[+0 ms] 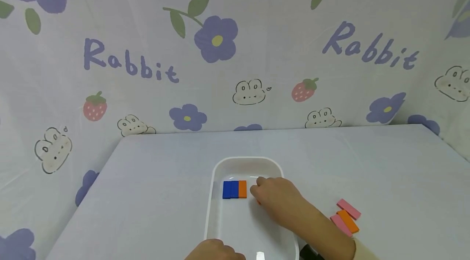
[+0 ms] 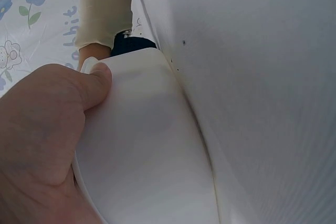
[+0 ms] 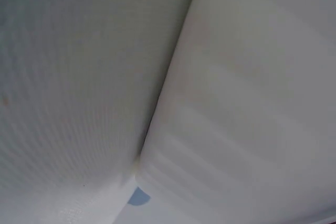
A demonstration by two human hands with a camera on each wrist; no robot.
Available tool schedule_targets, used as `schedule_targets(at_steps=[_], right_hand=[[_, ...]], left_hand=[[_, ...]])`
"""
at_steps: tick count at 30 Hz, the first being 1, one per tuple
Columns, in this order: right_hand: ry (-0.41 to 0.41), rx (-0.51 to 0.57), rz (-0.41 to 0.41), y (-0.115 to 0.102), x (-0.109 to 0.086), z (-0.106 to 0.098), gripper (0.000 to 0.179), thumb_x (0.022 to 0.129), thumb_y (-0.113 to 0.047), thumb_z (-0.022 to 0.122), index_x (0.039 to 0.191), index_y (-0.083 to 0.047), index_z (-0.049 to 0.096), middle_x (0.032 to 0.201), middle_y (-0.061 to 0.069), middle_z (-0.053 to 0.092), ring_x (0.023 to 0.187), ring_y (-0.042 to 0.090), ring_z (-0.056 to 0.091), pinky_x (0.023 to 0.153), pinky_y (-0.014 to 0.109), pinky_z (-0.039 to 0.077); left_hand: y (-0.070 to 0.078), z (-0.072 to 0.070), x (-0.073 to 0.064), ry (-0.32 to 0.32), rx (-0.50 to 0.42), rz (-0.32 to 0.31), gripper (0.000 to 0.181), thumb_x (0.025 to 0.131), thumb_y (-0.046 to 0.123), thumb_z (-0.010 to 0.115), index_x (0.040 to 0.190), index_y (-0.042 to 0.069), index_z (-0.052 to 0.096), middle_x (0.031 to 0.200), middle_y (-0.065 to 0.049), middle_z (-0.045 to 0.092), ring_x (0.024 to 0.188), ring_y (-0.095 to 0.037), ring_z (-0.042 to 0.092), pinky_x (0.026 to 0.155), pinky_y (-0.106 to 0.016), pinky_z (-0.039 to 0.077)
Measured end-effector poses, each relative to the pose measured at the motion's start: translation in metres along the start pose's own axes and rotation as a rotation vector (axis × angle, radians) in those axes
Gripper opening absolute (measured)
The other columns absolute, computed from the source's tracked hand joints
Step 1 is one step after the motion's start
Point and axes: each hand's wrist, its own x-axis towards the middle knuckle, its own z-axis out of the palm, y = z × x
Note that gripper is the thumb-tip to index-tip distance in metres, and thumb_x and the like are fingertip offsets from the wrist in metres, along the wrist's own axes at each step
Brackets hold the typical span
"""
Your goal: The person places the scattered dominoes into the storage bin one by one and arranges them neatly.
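Observation:
A white tray (image 1: pixel 209 219) stands on the table, and my left hand (image 1: pixel 215 250) grips its near rim. In the left wrist view, the thumb of the left hand (image 2: pixel 47 114) lies over the rim against the outer wall of the tray (image 2: pixel 147 129). Inside the tray, two blue blocks (image 1: pixel 230 190) and an orange block (image 1: pixel 242 189) lie side by side. My right hand (image 1: pixel 277 198) reaches over the right rim with curled fingers. It holds another orange block (image 1: pixel 258 202), mostly hidden under the fingers. The right wrist view shows the tray's outer wall (image 3: pixel 236 103), not the hand.
Right of the tray, beyond the forearm, lie two pink blocks (image 1: pixel 349 209) with an orange block (image 1: pixel 348 221) between them. A dark object (image 1: pixel 310 253) shows under the right wrist. A patterned cloth (image 1: pixel 279 47) hangs behind the white table (image 1: pixel 158 194).

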Motion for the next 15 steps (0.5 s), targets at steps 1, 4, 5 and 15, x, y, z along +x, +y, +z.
schedule_targets(at_steps=[1, 4, 5, 15], right_hand=[[0.009, -0.001, -0.005, 0.0002, 0.0004, 0.0009, 0.012, 0.072, -0.014, 0.073, 0.078, -0.015, 0.063, 0.065, -0.003, 0.050, 0.054, 0.010, 0.045, 0.052, 0.024, 0.045], [0.026, 0.000, -0.023, 0.0009, 0.0014, 0.0023, 0.012, 0.072, -0.014, 0.073, 0.076, -0.016, 0.062, 0.063, -0.005, 0.050, 0.053, 0.010, 0.044, 0.051, 0.024, 0.043], [0.029, 0.001, -0.028, 0.0010, 0.0016, 0.0026, 0.011, 0.071, -0.013, 0.073, 0.076, -0.016, 0.063, 0.062, -0.005, 0.050, 0.053, 0.010, 0.044, 0.051, 0.024, 0.042], [-0.033, 0.059, 0.006, -0.0017, 0.0011, 0.0004, 0.007, 0.078, -0.021, 0.068, 0.082, -0.016, 0.065, 0.070, -0.004, 0.050, 0.057, 0.010, 0.043, 0.053, 0.023, 0.044]], left_hand=[[-0.0004, 0.0002, -0.0001, 0.000, 0.008, 0.005, 0.012, 0.069, 0.035, 0.071, 0.074, 0.028, 0.063, 0.057, 0.020, 0.048, 0.048, 0.011, 0.031, 0.047, -0.005, 0.023], [-0.0016, 0.0008, -0.0007, 0.007, 0.028, 0.015, 0.012, 0.068, 0.035, 0.071, 0.074, 0.028, 0.063, 0.058, 0.019, 0.048, 0.048, 0.010, 0.031, 0.047, -0.005, 0.022], [-0.0018, 0.0010, -0.0009, 0.009, 0.028, 0.015, 0.012, 0.068, 0.034, 0.071, 0.074, 0.028, 0.063, 0.058, 0.019, 0.048, 0.048, 0.010, 0.031, 0.047, -0.005, 0.022], [-0.0037, 0.0027, -0.0012, 0.054, 0.033, 0.029, 0.013, 0.066, 0.032, 0.071, 0.070, 0.026, 0.060, 0.056, 0.018, 0.047, 0.048, 0.010, 0.030, 0.046, -0.005, 0.021]])
